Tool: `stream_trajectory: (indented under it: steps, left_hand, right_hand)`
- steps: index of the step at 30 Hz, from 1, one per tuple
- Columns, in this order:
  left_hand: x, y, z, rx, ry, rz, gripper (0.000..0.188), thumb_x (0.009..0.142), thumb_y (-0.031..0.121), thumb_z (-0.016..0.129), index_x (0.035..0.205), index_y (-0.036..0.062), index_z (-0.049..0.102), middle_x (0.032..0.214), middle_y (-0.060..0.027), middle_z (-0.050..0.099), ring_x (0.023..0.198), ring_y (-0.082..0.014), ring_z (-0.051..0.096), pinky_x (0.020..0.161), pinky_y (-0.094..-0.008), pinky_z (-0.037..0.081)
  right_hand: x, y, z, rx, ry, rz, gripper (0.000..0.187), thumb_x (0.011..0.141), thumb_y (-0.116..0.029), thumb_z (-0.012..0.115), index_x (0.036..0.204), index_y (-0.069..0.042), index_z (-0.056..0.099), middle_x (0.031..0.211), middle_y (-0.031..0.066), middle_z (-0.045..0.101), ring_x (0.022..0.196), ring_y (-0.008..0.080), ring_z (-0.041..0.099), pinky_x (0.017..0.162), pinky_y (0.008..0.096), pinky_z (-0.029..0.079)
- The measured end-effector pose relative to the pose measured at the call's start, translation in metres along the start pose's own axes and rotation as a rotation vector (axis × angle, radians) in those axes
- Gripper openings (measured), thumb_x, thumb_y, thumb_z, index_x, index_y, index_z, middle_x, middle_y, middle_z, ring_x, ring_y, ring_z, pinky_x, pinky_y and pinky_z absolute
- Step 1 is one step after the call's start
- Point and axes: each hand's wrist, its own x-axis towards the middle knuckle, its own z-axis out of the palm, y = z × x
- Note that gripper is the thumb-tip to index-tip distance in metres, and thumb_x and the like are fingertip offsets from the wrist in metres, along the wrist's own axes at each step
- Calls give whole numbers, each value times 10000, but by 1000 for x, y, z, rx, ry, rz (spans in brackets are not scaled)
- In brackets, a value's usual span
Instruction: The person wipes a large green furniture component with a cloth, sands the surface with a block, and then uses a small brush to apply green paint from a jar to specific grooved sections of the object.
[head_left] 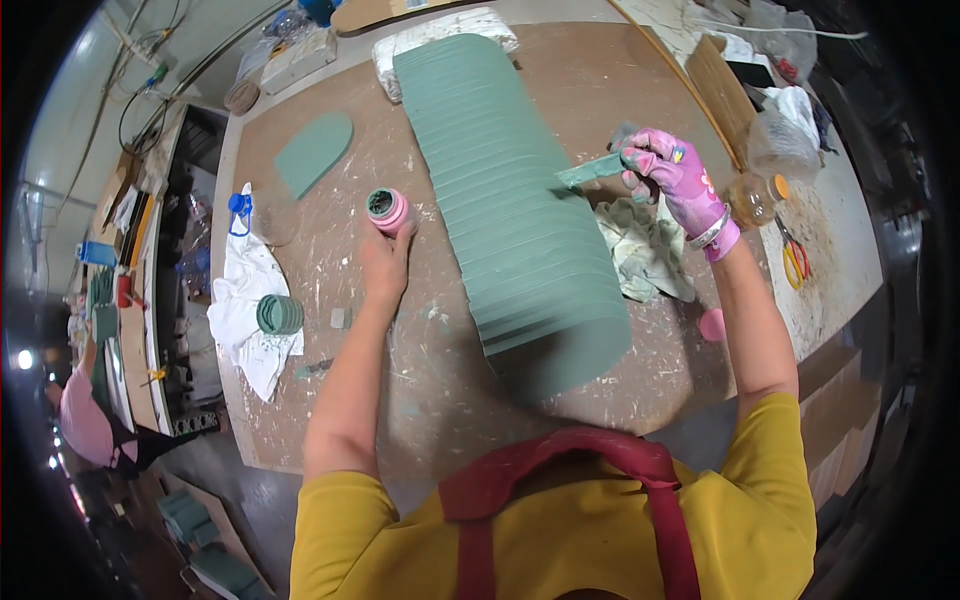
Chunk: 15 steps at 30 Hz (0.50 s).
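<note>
My bare left hand is wrapped round a small pink jar, whose round mouth shows something dark green inside. A pink patterned glove covers my right hand. Its fingers pinch a flat, green-smeared tool, perhaps a spatula or brush; its handle is mostly hidden. The tool's tip is at the right edge of a long green row of thin round-ended pieces, lying overlapped down the table. Under my right hand lies a crumpled pale cloth.
A single green round-topped piece lies at the left of the brown table. Near it are a green-stained jar and white cloth. Scissors and an orange-capped bottle sit right. Another person is far left.
</note>
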Motion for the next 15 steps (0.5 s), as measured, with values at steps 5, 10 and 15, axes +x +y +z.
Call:
stream_trajectory:
  steps: [5,10,15]
  left_hand:
    - [0,-1,4,42,-15,-1,528,836,244,686,1208,-39,440,929,-204,610,785,-344,584,733,-417,457]
    - [0,-4,4,83,-14,-21,519,836,244,687,1198,-41,446,897,-195,610,745,-327,577,708,-412,458]
    - [-1,2,4,55,-23,-65,531,831,243,691,1208,-40,444,947,-214,620,808,-342,599,744,-412,467]
  right_hand:
    - [19,-2,15,-92,-196,-27,200,887,-164,592,998,-2,628,738,-1,596,591,40,519,515,179,400]
    - [36,-11,31,-101,-327,-57,202,881,-161,591,981,11,626,712,-3,566,615,51,508,548,201,409]
    - [41,-18,36,-239,-301,-88,197,868,-138,584,978,20,628,731,2,581,636,53,519,568,208,414]
